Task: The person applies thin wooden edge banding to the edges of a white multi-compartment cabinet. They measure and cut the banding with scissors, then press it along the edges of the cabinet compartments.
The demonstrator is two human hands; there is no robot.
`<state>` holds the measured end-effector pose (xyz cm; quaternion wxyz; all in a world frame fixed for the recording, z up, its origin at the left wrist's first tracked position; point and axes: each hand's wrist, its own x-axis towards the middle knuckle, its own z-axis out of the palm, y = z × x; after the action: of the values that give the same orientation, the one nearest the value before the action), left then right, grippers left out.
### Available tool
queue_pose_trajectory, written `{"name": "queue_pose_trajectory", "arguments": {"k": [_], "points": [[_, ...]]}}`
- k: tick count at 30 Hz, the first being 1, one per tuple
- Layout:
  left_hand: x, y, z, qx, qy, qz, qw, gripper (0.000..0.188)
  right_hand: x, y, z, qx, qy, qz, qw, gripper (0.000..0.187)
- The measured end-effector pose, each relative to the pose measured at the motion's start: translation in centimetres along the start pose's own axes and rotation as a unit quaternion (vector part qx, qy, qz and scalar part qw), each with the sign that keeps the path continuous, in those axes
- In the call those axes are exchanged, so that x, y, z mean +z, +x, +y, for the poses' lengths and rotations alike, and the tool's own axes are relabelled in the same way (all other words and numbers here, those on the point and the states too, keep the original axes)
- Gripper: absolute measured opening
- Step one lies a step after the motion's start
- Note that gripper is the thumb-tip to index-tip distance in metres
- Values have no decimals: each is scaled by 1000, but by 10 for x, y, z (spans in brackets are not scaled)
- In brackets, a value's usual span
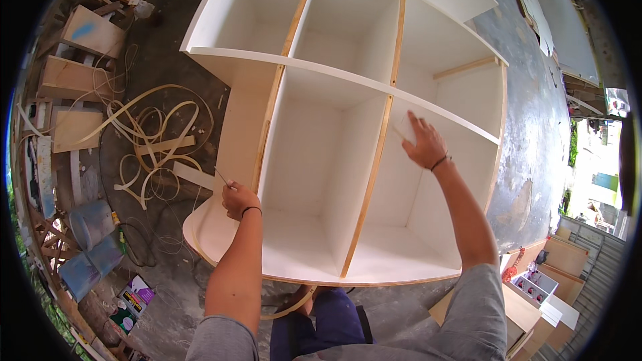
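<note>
Cabinet (321, 154) on the floor (518, 187), open-fronted, filling the middle of the view, with white-lined compartments in two rows. By the look of it, well past basic assembly: a full carcass, squared up and joined. Apparently done along the front as well, at least in part: a clean white face on the long shelf edge (338, 73), running from one side to the other. Seemingly left: front edges showing a raw wood color, most plainly on the lower right divider (367, 187) and the lower left divider (270, 127), plus the upper dividers (398, 40) in the far row (same tan tone, same unfaced look). Loose curls of pale strip (167, 145) heaped to the left of the cabinet.

Left hand (239, 200) at the near left part of the cabinet, close to the rounded end; fingers closed around a slim tool (221, 175), tip pointing up and to the left. Right hand (426, 144) over the lower right compartment, just below the long shelf edge and near the top of the lower right divider; fingers apart, directed toward that edge. Beside those fingers, a faint pale sliver (401, 130): scrap or mere glare, hard to tell through the blur. Cabinet beneath both hands, with no certain contact to make out from above.
</note>
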<state>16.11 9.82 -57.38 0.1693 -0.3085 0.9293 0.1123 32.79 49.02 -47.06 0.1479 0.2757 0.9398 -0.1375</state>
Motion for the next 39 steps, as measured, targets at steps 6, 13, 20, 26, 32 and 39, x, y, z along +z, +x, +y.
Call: {"name": "queue_pose_trajectory", "arguments": {"k": [6,13,20,26,32,39], "points": [[2,-5,6,15,14,-2,1000,43,-28,91,9,-17,-145,-84,986,71],[2,0,1,13,12,-10,1000,40,-42,119,-1,-45,-188,-176,965,67],[-1,-1,5,21,1,-27,999,36,-16,155,-54,-115,-161,-117,973,67],[-2,2,4,15,11,-37,999,34,-14,179,-123,-151,-169,-121,967,66],[4,5,0,23,19,-28,999,31,-16,204,-186,-164,-161,-129,965,65],[-3,1,3,26,15,-21,999,29,-13,231,-258,-178,-136,-136,965,65]]}}
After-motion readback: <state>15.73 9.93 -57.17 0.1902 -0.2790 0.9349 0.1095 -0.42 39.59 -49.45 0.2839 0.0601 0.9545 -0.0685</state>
